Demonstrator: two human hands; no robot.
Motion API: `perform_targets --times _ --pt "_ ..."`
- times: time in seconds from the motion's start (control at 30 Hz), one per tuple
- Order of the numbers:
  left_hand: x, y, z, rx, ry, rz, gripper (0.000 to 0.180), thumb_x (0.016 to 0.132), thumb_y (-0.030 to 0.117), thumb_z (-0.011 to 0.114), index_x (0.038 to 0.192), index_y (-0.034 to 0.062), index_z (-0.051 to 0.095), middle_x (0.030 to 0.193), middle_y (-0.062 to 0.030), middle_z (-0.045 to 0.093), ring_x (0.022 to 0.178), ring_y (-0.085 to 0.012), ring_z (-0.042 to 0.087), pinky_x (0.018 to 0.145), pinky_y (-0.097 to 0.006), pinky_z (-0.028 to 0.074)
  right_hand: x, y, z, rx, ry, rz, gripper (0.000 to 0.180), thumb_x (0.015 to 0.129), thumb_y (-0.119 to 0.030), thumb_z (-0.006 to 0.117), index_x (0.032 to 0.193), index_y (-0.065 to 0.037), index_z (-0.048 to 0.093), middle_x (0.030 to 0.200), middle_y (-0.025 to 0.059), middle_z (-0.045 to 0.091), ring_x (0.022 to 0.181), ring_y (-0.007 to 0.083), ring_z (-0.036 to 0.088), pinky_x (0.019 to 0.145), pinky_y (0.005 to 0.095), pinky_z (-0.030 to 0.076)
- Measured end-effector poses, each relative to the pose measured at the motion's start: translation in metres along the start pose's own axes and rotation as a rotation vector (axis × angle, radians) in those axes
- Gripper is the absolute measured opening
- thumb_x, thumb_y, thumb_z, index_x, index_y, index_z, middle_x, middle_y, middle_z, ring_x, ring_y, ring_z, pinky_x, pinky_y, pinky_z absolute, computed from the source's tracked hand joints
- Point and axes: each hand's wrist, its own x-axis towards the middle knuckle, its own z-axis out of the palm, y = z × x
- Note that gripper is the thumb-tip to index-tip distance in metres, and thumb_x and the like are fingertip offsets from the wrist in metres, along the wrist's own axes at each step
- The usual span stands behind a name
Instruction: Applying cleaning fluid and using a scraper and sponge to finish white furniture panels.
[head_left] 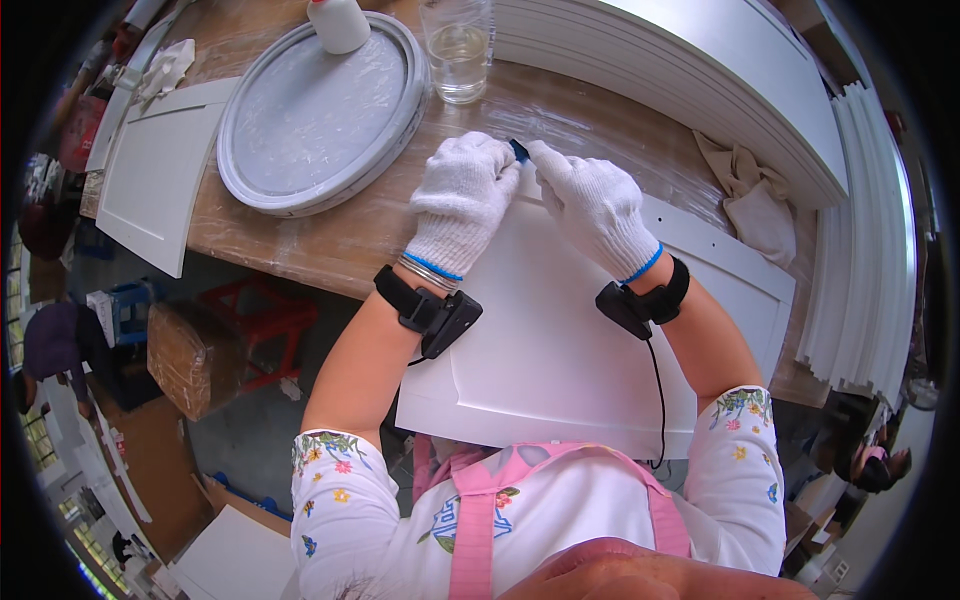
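Observation:
A small dark blue piece (519,150) sits between the fingertips of my two gloved hands, too small to name. My left hand (464,188) is closed at its left side, the fingers curled in. My right hand (598,200) is closed too, with its index finger and thumb reaching to the piece. Both wear white knit gloves with blue cuffs. Beneath them lies a white framed panel (560,330), like a cabinet door, its near edge against my apron. The hands are over its far edge. Small dark holes show along its right part.
A round grey tub lid (310,120) carries a white bottle (341,28). Beside it stands a clear cup (459,65) of liquid. Stacked white panels (690,60) line the far side, a beige cloth (757,205) on the right. Another white panel (160,170) overhangs the plastic-covered table (265,240).

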Motion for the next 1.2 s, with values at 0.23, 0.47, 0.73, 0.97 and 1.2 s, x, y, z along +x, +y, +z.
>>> perform_targets --times 0.23,0.47,0.73,0.97,1.2 --pt "-0.002 -0.001 0.0 0.028 -0.006 -0.016 0.012 0.081 0.016 0.074 0.084 0.0047 0.071 0.089 -0.0118 0.069 0.086 -0.0324 0.066 0.077 -0.043 0.054 0.006 -0.004 0.004 -0.007 -0.085 0.051 0.044 0.082 -0.008 0.065 0.125 -0.008 0.058 0.076 0.0082 0.066 0.065 0.028 0.066 0.056 0.0388 0.05" --pt "0.002 -0.003 0.001 0.02 -0.016 0.044 0.011 0.08 0.014 0.074 0.085 0.0042 0.071 0.089 -0.0123 0.069 0.085 -0.0324 0.066 0.077 -0.042 0.054 0.01 0.002 0.009 -0.004 -0.009 -0.012 0.044 0.084 -0.008 0.063 0.127 -0.01 0.058 0.076 0.0084 0.067 0.065 0.0279 0.067 0.056 0.0381 0.051" --pt "0.0 -0.006 0.001 -0.041 -0.013 0.019 0.01 0.079 0.012 0.074 0.085 0.004 0.07 0.088 -0.0122 0.069 0.083 -0.0319 0.066 0.076 -0.042 0.054 -0.004 0.009 0.007 -0.015 -0.122 0.01 0.027 0.089 -0.019 0.059 0.114 -0.008 0.059 0.074 0.0112 0.069 0.066 0.0313 0.069 0.053 0.043 0.054" --pt "0.0 -0.005 0.002 -0.029 -0.006 0.044 0.011 0.078 0.011 0.075 0.086 0.0034 0.071 0.089 -0.0129 0.069 0.083 -0.0318 0.066 0.076 -0.042 0.054 0.0 0.01 0.008 -0.006 -0.06 -0.01 0.039 0.089 -0.015 0.06 0.128 -0.008 0.057 0.075 0.0106 0.068 0.065 0.0292 0.067 0.055 0.04 0.052" --pt "0.0 -0.005 0.001 -0.013 0.007 0.077 0.011 0.078 0.011 0.075 0.085 0.0036 0.071 0.09 -0.0127 0.07 0.084 -0.0318 0.067 0.077 -0.042 0.054 0.003 0.008 0.008 0.018 -0.04 -0.021 0.036 0.091 -0.012 0.06 0.127 -0.008 0.059 0.076 0.0115 0.067 0.068 0.0288 0.068 0.059 0.0392 0.052"
